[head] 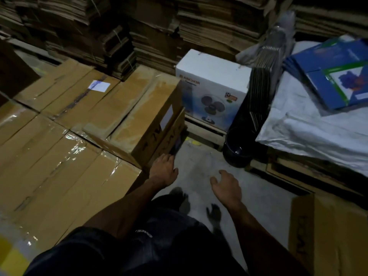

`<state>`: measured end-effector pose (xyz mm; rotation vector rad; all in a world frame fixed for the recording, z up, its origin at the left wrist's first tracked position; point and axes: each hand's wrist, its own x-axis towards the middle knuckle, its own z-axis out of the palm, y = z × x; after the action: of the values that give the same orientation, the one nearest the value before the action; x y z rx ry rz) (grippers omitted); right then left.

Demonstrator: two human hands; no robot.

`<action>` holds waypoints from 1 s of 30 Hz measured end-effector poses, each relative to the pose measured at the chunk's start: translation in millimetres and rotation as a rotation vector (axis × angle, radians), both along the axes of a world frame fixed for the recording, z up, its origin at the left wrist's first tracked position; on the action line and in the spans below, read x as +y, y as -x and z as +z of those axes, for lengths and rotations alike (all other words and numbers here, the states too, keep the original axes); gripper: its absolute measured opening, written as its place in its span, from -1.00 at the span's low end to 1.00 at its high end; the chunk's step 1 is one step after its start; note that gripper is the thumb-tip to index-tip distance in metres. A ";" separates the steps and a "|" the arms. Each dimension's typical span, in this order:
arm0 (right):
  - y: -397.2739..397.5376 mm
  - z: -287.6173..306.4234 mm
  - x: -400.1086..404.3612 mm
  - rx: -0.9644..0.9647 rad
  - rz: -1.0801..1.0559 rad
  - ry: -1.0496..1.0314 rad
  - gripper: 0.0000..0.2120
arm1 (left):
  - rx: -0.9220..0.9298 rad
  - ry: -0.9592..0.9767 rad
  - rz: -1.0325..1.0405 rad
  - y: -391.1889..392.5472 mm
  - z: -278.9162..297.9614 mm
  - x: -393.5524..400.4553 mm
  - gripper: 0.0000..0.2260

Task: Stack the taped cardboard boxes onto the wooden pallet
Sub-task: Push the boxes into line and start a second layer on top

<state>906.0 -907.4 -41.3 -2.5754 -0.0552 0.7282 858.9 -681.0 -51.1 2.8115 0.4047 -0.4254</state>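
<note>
Several brown cardboard boxes sealed with shiny tape fill the left side as one flat layer. The nearest taped box [65,182] lies by my left leg. A box with a white label [139,110] sits slightly skewed at the layer's right edge. My left hand [164,171] hangs open by the lower corner of that labelled box, fingers relaxed, holding nothing. My right hand [226,185] is open over the grey floor, empty. No wooden pallet shows under the boxes.
A white fan carton [213,76] stands behind the boxes. A black bucket [236,152] sits on the floor beside a white-sheeted platform [310,128] with blue cartons [336,76]. Another brown box [328,232] is at lower right. Flattened cardboard stacks [99,26] line the back.
</note>
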 end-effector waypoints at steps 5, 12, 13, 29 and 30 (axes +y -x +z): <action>-50.7 -5.4 18.7 -0.004 0.054 0.037 -0.45 | -0.025 0.045 0.034 -38.9 -9.4 15.0 -0.53; -161.3 -12.8 75.9 0.054 0.133 0.092 -0.42 | 0.010 0.110 0.146 -115.5 -36.0 80.7 -0.47; -178.3 -11.0 87.7 0.047 0.148 0.103 -0.42 | 0.013 0.109 0.162 -126.7 -35.3 92.9 -0.46; -418.0 0.1 331.1 0.064 0.479 -0.098 -0.55 | 0.088 0.144 0.643 -231.0 -59.6 189.7 -0.35; -435.9 -9.8 344.2 0.074 0.483 -0.112 -0.47 | 0.095 0.146 0.687 -237.7 -64.3 188.2 -0.34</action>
<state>1342.0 -563.2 -51.1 -2.4429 -0.6931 0.9573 1096.6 -492.8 -115.4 2.3190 1.2410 -0.4048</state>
